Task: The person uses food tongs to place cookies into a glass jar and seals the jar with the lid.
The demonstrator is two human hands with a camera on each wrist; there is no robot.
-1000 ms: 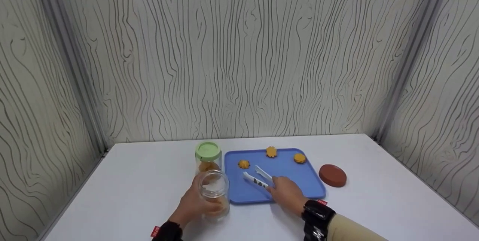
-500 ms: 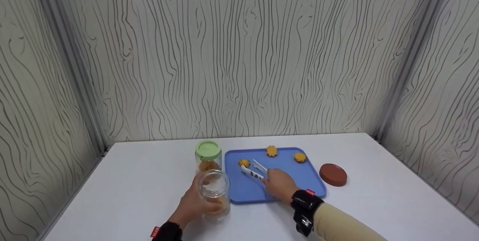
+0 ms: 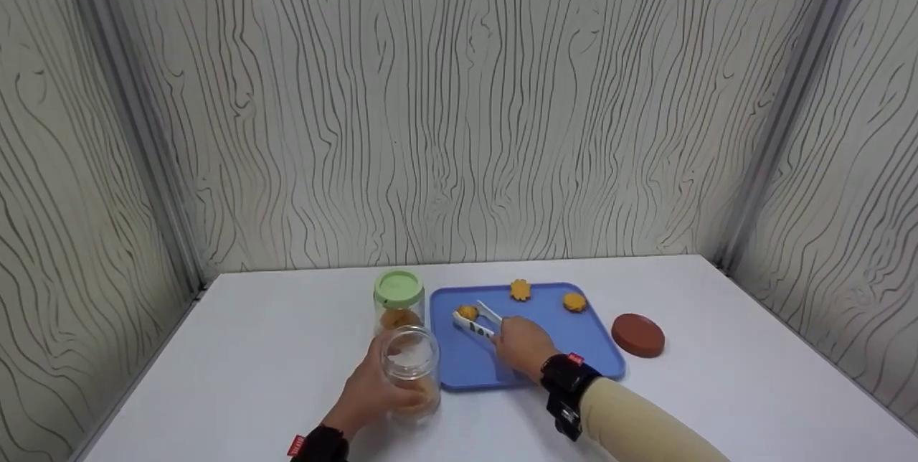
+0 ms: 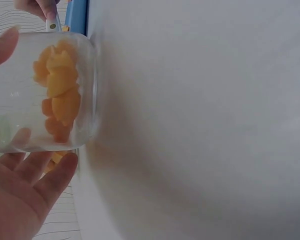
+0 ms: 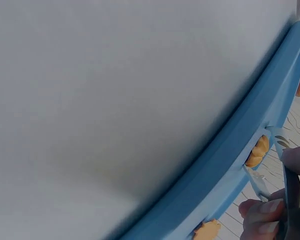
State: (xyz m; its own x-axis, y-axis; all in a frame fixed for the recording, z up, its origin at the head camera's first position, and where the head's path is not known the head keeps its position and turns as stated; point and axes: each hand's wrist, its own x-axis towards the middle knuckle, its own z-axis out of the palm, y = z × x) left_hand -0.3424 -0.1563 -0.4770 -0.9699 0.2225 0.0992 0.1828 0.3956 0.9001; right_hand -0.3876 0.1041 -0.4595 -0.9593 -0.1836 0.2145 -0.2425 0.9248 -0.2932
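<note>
My left hand (image 3: 373, 390) grips an uncovered glass jar (image 3: 424, 404), which stands upright on the table. Several orange cookie-like pieces (image 4: 65, 97) lie in its bottom. In my right hand (image 3: 526, 349) is a pair of white tongs (image 3: 476, 326) with dark spots. The tong tips are spread on either side of a small ridged orange piece (image 5: 259, 151) at the left of the blue tray (image 3: 473, 369). Whether they touch it, I cannot tell. A flower-shaped piece (image 3: 521, 290) and a round piece (image 3: 574, 302) lie along the tray's far side.
Behind the jar I hold stands another jar with a green lid (image 3: 399, 288) and orange pieces inside. A reddish-brown lid (image 3: 638, 335) lies right of the tray on the white table (image 3: 272, 347). Patterned panels (image 3: 459, 103) enclose the table at the back and sides.
My right hand has moved left and a little away from me, bringing the tongs from the tray's middle to around the left orange piece. My left hand and the jar have stayed put.
</note>
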